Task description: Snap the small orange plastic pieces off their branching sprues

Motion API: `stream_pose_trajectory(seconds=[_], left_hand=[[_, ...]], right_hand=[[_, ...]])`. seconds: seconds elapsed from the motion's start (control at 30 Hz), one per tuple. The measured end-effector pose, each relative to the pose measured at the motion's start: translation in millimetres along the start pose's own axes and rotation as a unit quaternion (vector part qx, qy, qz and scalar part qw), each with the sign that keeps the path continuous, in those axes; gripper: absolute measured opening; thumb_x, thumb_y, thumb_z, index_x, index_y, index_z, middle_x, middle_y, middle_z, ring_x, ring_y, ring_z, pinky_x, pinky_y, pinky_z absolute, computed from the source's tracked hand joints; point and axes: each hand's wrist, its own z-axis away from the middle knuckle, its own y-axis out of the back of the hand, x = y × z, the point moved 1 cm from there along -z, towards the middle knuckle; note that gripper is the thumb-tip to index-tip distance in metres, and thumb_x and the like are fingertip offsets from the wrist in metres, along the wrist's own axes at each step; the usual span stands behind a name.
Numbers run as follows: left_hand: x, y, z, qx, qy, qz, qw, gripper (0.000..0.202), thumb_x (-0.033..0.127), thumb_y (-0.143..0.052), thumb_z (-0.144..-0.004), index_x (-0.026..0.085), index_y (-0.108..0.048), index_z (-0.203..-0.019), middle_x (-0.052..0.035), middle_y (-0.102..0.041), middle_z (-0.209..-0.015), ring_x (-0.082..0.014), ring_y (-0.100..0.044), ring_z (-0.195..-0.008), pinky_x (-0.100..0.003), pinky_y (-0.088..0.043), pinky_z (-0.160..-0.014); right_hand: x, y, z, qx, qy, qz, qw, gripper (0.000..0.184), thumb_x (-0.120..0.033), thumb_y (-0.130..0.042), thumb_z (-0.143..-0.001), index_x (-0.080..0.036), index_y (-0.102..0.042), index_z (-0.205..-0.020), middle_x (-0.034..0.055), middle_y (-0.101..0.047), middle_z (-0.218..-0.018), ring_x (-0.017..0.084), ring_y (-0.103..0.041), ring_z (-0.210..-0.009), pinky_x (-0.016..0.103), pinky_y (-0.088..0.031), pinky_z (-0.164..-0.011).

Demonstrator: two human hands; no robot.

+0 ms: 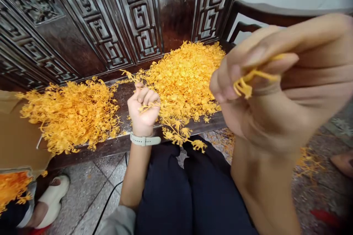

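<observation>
In the head view, the left hand has its fingers curled closed around a yellow sprig, just above the table between two heaps. The sprig's long axis slants, its tip pointing up and left, toward the carved back. The right hand, raised near the camera, pinches a small yellow piece with thumb and fingers closed; its stem runs roughly sideways. The work looks midway: a larger heap and a smaller heap remain, though which is finished cannot be told.
</observation>
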Motion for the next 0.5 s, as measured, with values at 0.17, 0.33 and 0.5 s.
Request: stream_pose_trajectory(seconds=[0.17,0.33,0.5], left_hand=[[-6,-9.7,6,-0.023,0.037,-0.033,0.999,0.041,0.028,-0.037,-0.116,0.021,-0.063,-0.085,0.0021,-0.029,-0.066,-0.0148,-0.030,-0.056,-0.026,-0.040,-0.058],[-11,-16.8,3,0.004,0.017,-0.066,0.998,0.033,0.030,-0.042,-0.116,0.024,-0.069,-0.098,-0.0032,-0.051,-0.075,-0.0161,-0.055,-0.072,-0.027,-0.051,-0.067],[-23,0.0,-10,0.019,-0.027,-0.070,0.997,0.028,0.030,-0.048,-0.113,0.026,-0.070,-0.096,-0.0073,-0.063,-0.084,-0.0199,-0.064,-0.086,-0.032,-0.055,-0.071]], right_hand=[[98,-2,-8,0.017,-0.062,0.120,0.991,0.043,-0.052,-0.063,-0.103,-0.035,-0.062,-0.142,0.0088,-0.064,-0.139,0.028,-0.067,-0.122,0.046,-0.061,-0.093],[132,-3,-6,-0.023,-0.123,0.130,0.984,0.053,-0.071,-0.055,-0.101,-0.024,-0.071,-0.121,0.0107,-0.071,-0.119,0.026,-0.069,-0.115,0.044,-0.060,-0.093],[89,-5,-5,-0.087,-0.223,-0.018,0.971,0.060,-0.079,-0.055,-0.095,-0.021,-0.070,-0.096,0.0032,-0.065,-0.086,0.017,-0.069,-0.087,0.028,-0.056,-0.072]])
